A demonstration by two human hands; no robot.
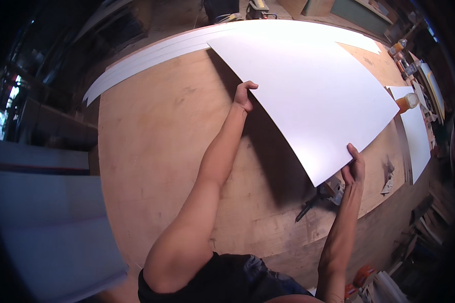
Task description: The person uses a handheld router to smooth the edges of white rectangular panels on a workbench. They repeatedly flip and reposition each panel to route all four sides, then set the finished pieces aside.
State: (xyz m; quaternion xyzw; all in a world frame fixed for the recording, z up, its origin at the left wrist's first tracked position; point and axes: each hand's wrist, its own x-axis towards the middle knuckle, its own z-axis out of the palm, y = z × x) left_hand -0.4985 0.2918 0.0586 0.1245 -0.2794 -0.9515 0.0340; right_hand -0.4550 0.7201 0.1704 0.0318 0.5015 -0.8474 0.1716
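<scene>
Nearest the person, the right hand [354, 169] has its grip pinched on the near corner of a large white sheet [308, 96], thumb on top and fingers beneath, with a dark-handled tool [321, 194] lying on the wooden desk [156, 151] just under that corner. Farther along the sheet's left edge, the left hand [244, 96] curls its grip around that edge, holding the sheet raised off the desk. Beyond the sheet's far end lies a stack of white sheets [151, 55], and to its right an orange bottle [407, 102].

Plywood worktable [151, 151], stacked white sheets [136, 63] at its far edge, orange-capped bottle [407, 102], dark tool [313, 199]
</scene>
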